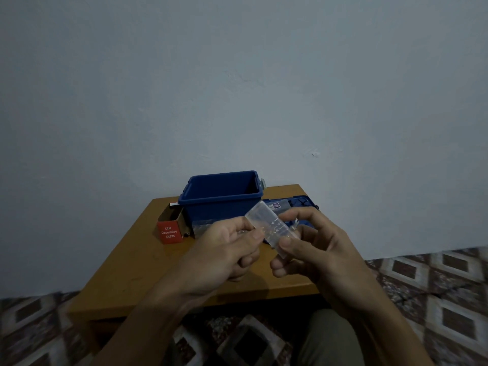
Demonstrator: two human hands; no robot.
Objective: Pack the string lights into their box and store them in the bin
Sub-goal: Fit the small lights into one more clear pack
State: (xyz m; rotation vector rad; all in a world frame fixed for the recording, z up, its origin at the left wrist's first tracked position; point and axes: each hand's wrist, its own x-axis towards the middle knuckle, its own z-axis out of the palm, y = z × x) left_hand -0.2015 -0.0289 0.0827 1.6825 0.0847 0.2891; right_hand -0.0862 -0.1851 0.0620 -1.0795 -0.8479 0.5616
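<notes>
Bare forearms (148,320), olive-grey trousers (327,339)

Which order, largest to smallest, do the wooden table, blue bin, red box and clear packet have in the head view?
1. wooden table
2. blue bin
3. red box and clear packet look alike; the packet is nearer the camera, so unranked.

Both forearms are extending forward — left hand (227,249) and right hand (314,247) are pinching one packet (269,223), fingers curled.
</notes>
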